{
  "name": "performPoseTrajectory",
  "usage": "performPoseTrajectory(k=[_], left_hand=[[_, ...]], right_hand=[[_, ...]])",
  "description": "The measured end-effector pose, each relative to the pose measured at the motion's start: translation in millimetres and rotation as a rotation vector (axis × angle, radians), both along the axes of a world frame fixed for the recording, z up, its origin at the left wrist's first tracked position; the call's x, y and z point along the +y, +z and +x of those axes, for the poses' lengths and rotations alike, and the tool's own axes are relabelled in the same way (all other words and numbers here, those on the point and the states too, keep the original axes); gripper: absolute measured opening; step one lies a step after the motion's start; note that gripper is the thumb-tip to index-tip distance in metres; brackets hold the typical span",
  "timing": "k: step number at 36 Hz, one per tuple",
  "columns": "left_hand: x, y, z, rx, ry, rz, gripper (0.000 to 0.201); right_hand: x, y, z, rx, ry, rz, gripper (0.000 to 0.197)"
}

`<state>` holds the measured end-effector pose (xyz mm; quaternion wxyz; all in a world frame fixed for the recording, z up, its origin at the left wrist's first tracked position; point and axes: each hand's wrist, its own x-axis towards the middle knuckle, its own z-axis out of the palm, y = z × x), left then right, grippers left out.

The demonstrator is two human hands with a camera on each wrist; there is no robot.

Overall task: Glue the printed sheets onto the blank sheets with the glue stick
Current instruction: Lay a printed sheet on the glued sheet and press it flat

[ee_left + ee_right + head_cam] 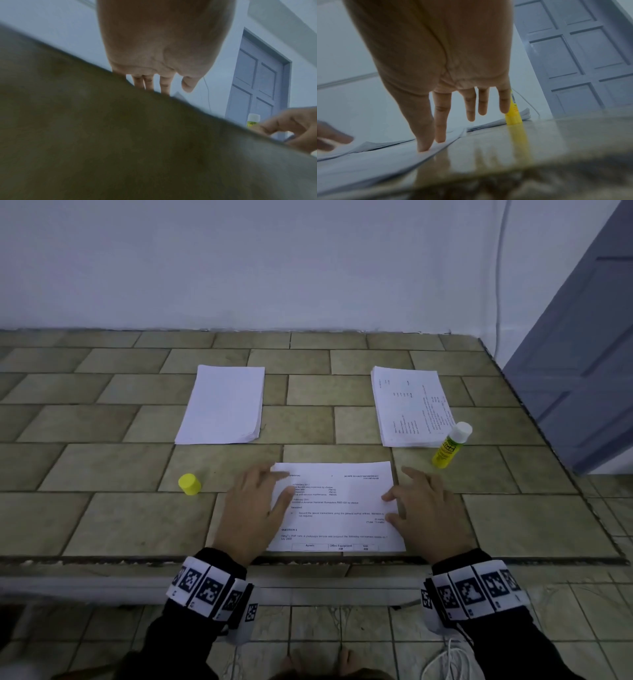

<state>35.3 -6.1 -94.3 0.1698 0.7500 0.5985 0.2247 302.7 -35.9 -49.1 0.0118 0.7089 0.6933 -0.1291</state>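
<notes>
A printed sheet [337,505] lies face up near the front edge of the tiled surface. My left hand [255,510] lies flat on its left side, fingers straight. Spread flat, my right hand [423,510] has thumb and forefinger on the sheet's right edge [436,150]. The glue stick [450,445], yellow with a white top, stands uncapped at the right, past my right hand [447,94]. Its yellow cap [189,484] sits alone left of my left hand [159,54]. A blank stack [224,405] lies far left and a printed stack [411,405] far right.
The tiled surface [102,467] ends at a white wall behind and drops off at the right edge beside a blue door [582,364]. A white cable [498,268] runs down the wall. The tiled floor [342,628] shows below the front edge.
</notes>
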Motion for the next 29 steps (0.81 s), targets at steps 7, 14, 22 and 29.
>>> performPoseTrajectory(k=[7, 14, 22, 29], left_hand=[[9, -26, 12, 0.389, -0.116, -0.073, 0.087], [9, -31, 12, 0.421, -0.120, -0.046, 0.078], [6, -35, 11, 0.442, -0.127, -0.019, 0.063], [7, -34, 12, 0.419, -0.072, -0.054, 0.079]], right_hand=[[-1, -10, -16, -0.174, 0.018, 0.051, 0.026], [4, -37, -69, 0.109, 0.229, 0.255, 0.051], [22, -65, -90, 0.059, 0.320, 0.092, 0.078], [15, -66, -28, 0.008, 0.119, 0.126, 0.087]])
